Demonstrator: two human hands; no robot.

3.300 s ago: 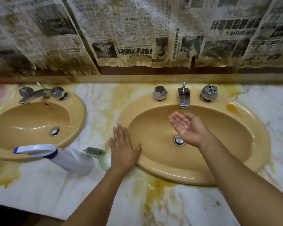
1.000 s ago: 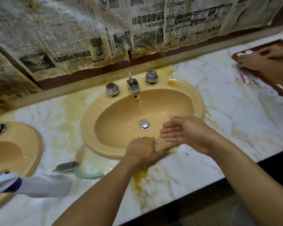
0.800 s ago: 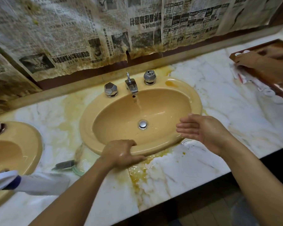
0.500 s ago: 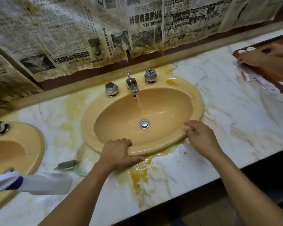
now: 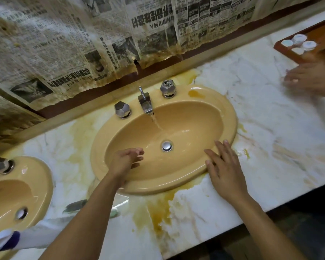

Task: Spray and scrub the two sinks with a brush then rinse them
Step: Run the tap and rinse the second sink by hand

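Note:
A yellow oval sink (image 5: 229, 117) fills the middle of the view, and water runs from its chrome tap (image 5: 145, 104) toward the drain (image 5: 167, 145). My left hand (image 5: 127, 162) reaches into the basin's near left side with fingers extended, holding nothing. My right hand (image 5: 223, 166) lies flat on the sink's near right rim, fingers spread. A second yellow sink (image 5: 39, 186) is cut off at the left edge. The white spray bottle (image 5: 32, 239) lies on the counter at lower left. The brush (image 5: 75, 205) lies beside it, partly hidden by my left arm.
The stained white marble counter (image 5: 270, 147) runs to the right. Another person's hand (image 5: 308, 81) is blurred at the far right, next to a brown tray (image 5: 319, 36) with small white caps. Stained newspaper (image 5: 101, 34) covers the wall behind.
My left hand has moved off the sink's front rim into the basin. My right hand has spread flat on the right rim. The other person's hand has moved down off the tray.

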